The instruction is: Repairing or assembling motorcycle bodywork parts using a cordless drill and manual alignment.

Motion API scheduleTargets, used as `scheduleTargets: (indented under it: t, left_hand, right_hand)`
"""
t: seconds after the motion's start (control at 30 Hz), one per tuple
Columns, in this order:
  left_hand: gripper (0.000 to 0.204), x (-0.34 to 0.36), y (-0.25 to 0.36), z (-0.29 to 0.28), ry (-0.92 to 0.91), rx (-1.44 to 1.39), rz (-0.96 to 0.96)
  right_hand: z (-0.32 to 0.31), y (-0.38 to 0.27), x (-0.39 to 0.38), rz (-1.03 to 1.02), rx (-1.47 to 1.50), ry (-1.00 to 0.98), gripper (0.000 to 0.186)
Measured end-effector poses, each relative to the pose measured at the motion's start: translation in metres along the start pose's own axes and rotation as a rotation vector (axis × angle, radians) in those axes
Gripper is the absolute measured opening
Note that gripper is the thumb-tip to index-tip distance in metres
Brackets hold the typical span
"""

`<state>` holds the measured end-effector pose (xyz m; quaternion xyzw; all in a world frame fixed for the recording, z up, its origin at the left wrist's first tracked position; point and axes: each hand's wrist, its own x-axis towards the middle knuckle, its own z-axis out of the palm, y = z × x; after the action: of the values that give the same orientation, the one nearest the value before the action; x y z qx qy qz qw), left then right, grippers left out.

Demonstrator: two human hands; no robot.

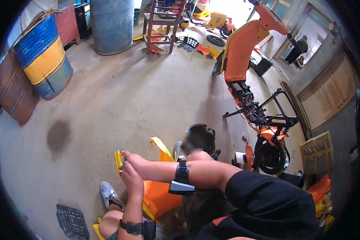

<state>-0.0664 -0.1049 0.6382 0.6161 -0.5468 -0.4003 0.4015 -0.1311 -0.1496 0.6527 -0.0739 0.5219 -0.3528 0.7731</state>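
My right hand (135, 163) reaches across from the right, close against my left hand (131, 176), which comes up from below. Both hands are closed at a yellow plastic part (119, 161), whose end sticks out past the fingertips. The hands themselves hide much of the part and some of the fingers. Under my forearms lies an orange scooter body panel (160, 195) with yellow edging. A curved yellow strip (162, 149) rises just beyond my right wrist; whether it joins the panel is hidden.
A partly stripped orange scooter (244, 60) stands at the right, its black frame (278, 116) bare. Near my knees sits a dark round container (203, 138). A black plastic basket (72, 221) lies lower left. Drums (44, 56) and a wooden chair (160, 25) stand farther back.
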Motion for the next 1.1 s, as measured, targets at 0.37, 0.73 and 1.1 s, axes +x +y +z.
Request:
scheduleTargets:
  t: [0.37, 0.73, 1.1]
  left_hand:
    - [0.057, 0.000, 0.005, 0.002, 0.052, -0.070, -0.117]
    - [0.060, 0.004, -0.016, 0.000, -0.040, -0.183, -0.136]
    - [0.057, 0.005, -0.020, 0.000, -0.065, -0.251, -0.178]
  right_hand:
    - [-0.003, 0.003, 0.014, -0.005, -0.065, 0.002, 0.049]
    - [-0.001, 0.004, 0.013, -0.008, -0.060, 0.009, 0.048]
    - [-0.003, 0.007, 0.020, -0.009, -0.051, 0.031, 0.048]
